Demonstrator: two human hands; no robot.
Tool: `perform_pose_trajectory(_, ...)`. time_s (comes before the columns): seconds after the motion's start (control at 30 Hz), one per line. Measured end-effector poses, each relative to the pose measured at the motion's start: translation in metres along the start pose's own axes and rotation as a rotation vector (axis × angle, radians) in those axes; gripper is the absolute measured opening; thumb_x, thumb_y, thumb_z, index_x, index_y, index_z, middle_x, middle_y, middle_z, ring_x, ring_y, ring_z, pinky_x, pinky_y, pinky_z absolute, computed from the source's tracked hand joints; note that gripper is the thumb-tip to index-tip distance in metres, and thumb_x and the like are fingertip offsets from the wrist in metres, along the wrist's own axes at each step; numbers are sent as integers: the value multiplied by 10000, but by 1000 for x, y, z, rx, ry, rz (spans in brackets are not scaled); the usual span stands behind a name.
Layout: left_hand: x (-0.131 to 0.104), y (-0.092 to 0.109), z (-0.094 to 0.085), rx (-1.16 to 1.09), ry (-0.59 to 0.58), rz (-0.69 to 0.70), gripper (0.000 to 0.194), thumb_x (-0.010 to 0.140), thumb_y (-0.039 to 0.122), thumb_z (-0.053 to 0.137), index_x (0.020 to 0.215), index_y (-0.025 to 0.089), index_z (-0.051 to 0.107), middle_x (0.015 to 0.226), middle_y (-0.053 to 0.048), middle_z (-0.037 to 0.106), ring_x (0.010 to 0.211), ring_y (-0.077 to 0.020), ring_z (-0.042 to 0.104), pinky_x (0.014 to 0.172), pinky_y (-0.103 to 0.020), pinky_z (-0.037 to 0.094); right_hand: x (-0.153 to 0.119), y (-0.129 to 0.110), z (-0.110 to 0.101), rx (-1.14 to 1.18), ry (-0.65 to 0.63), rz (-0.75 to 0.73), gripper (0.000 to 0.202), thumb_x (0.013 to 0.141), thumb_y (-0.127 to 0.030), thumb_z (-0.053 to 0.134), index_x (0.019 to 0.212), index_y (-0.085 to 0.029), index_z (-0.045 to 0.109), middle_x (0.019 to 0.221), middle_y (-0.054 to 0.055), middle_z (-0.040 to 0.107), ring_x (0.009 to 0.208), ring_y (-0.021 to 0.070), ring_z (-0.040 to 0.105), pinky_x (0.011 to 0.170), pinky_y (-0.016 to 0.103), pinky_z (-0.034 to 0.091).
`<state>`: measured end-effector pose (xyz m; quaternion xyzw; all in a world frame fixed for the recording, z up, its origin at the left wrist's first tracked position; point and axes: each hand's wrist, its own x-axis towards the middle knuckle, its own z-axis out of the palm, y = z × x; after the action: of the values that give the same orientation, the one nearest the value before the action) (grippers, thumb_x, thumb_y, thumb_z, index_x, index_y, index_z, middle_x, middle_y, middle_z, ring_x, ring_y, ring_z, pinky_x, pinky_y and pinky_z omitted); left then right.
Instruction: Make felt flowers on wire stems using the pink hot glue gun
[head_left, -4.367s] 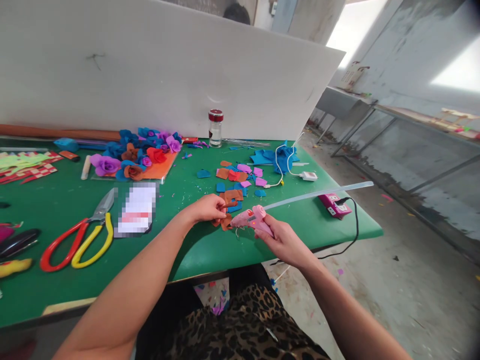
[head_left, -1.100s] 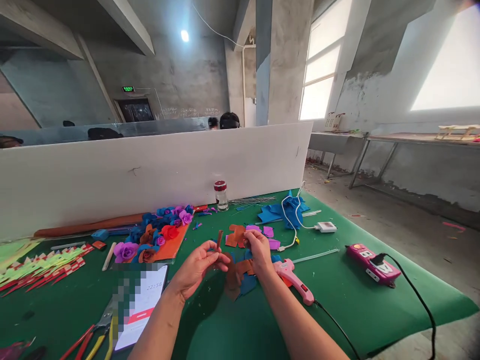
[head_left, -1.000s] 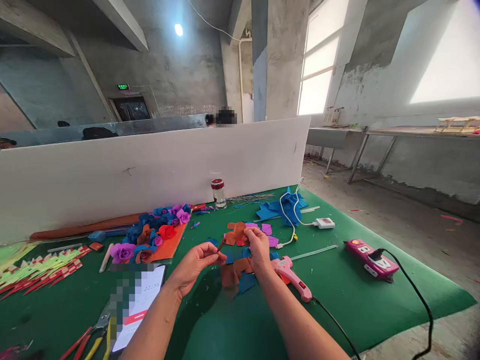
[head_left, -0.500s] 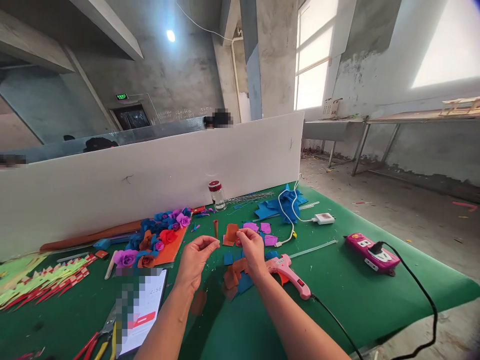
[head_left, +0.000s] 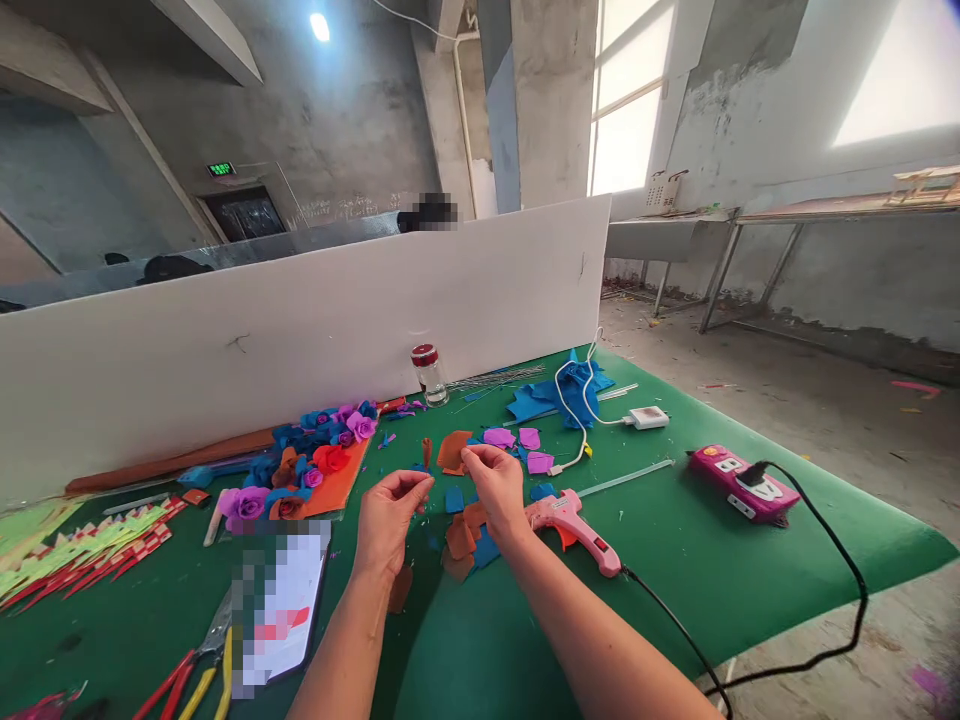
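Between the thumb and fingers of my left hand point(head_left: 396, 512), a small rolled brown crepe paper piece point(head_left: 427, 452) stands nearly upright. My right hand point(head_left: 495, 488) pinches a brown crepe paper petal point(head_left: 452, 455) by its edge, slightly right of the roll and apart from it. Below my right hand lie loose brown petals point(head_left: 460, 538) and a blue petal point(head_left: 454, 499). Purple petals point(head_left: 539, 462) are spread beyond it. Close to my right wrist, a pink glue gun point(head_left: 576, 526) rests on the green table, a clear glue stick point(head_left: 628, 478) protruding from its back.
Paper roses point(head_left: 330, 459) are heaped at the left, near a phone point(head_left: 289, 610) and pliers point(head_left: 214, 650). A red-lidded jar point(head_left: 430, 376) stands before the white partition point(head_left: 375, 320). At right are a white charger point(head_left: 648, 417) and a magenta power strip point(head_left: 742, 485) with a black cord.
The view has tipped slightly down. The petal in my right hand now shows more of its face, and the roll in my left hand appears shorter. Both hands keep their pinches.
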<state>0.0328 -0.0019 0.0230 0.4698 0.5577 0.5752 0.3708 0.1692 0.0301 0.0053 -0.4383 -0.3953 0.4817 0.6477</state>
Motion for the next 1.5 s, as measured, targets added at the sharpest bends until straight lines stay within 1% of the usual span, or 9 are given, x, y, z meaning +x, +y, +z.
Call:
perform_pose_trajectory(0.13,-2,-2,1,-58,8,-42,301,529,360,839,704,153,708,626,-1,623,578,-98,513,538,-204,403,-3,-1,1,-14,-19,8,244,719,-345,587,718,-136,713,641,27,672,604,148,575,556,227,412)
perform_pose_trajectory(0.33,-9,1,9,-160,-36,-137,344,476,348,866,691,138,699,623,-3,618,565,-101,526,554,-221,421,-4,1,3,-16,-20,63,234,710,-327,573,727,-137,710,647,39,693,633,181,641,555,235,451)
perform_pose_trajectory(0.47,-11,-3,15,-182,-80,-128,316,499,331,861,689,139,699,607,4,607,554,-94,516,552,-219,417,-5,-2,4,18,-22,116,229,700,-328,574,725,-136,697,639,37,692,617,186,657,529,231,458)
perform_pose_trajectory(0.6,-12,-7,16,-164,-106,-127,299,518,332,854,687,140,697,606,6,604,545,-91,506,539,-217,411,-8,-3,4,29,-38,112,218,696,-325,569,702,-143,689,639,33,688,619,186,666,521,226,463)
perform_pose_trajectory(0.8,-13,-8,18,-128,-105,-112,311,519,360,849,676,137,698,628,-12,609,561,-106,505,531,-228,420,-9,-4,4,55,-61,117,216,686,-331,575,694,-145,685,617,29,672,621,181,659,523,228,469)
perform_pose_trajectory(0.93,-14,-6,19,-142,-100,-111,297,524,352,846,670,139,699,609,-4,596,555,-102,498,526,-225,415,-11,-6,5,91,-71,138,202,676,-330,578,718,-150,661,627,18,657,626,176,653,518,225,470)
perform_pose_trajectory(1.1,-15,-6,19,-152,-100,-132,285,524,340,847,662,141,697,620,-1,604,554,-100,505,534,-228,420,-12,-4,5,95,-86,115,183,681,-322,567,706,-153,632,625,12,636,621,162,626,521,220,467)
perform_pose_trajectory(1.3,-15,-9,19,-149,-114,-139,276,529,336,843,659,144,694,599,4,597,545,-103,506,529,-230,418,-11,-4,4,73,-77,89,188,680,-326,570,694,-151,635,624,13,634,594,145,589,525,221,454)
perform_pose_trajectory(1.5,-15,-10,19,-147,-126,-149,277,527,339,842,667,147,699,616,-2,605,556,-104,512,531,-228,425,-11,-4,4,79,-84,91,185,683,-328,567,685,-152,624,609,10,619,586,140,576,523,219,446)
